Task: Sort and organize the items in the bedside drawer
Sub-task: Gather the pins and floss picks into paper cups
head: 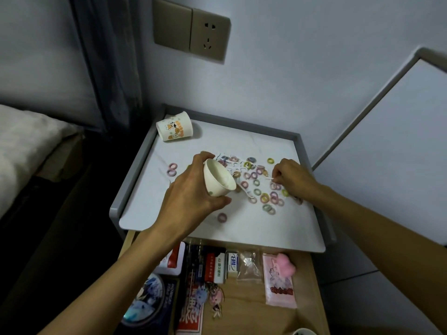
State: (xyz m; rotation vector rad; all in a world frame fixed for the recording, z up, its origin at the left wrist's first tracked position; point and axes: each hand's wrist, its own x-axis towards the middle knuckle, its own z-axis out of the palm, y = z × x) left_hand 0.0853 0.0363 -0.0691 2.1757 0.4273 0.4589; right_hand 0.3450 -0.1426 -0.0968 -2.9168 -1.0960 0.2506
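My left hand (191,189) holds a white paper cup (219,178) tilted on its side above the bedside table top (242,228), mouth facing right. Several small pastel hair ties (261,187) and thin white pieces lie scattered on the white top. My right hand (294,180) rests among them, fingertips pinched on a thin white stick-like piece (270,179). A second printed paper cup (174,126) lies on its side at the back left corner. The open drawer (244,303) below holds small boxes, a pink packet (280,281), key charms and a round tin.
A grey raised rim (135,170) borders the table top on the left, back and right. A bed with pale bedding (26,146) lies to the left, a wall socket (209,35) above, a white panel (391,146) to the right. Another cup rim (304,331) shows at the bottom edge.
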